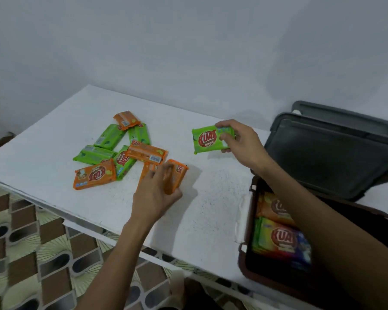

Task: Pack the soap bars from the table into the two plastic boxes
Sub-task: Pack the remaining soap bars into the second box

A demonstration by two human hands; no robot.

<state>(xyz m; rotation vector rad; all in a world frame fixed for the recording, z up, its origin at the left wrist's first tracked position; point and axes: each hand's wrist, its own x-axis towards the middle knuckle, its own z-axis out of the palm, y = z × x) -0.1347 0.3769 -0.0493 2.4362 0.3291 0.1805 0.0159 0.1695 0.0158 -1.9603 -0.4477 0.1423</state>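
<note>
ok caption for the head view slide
Left hand grips an orange soap bar; right hand holds a green soap bar over the table.

One view only, up on the head, facing forward and tilted steeply down over the table [211,186], in close. It's a wide lens: the wall [188,41] fills the top, the floor [20,242] shows lower left, and the box [242,262] is cut off at the right edge.

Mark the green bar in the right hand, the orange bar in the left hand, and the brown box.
green bar [207,138]: head view, its red logo.
orange bar [180,170]: head view, its upper right end.
brown box [242,265]: head view, left rim.
</note>
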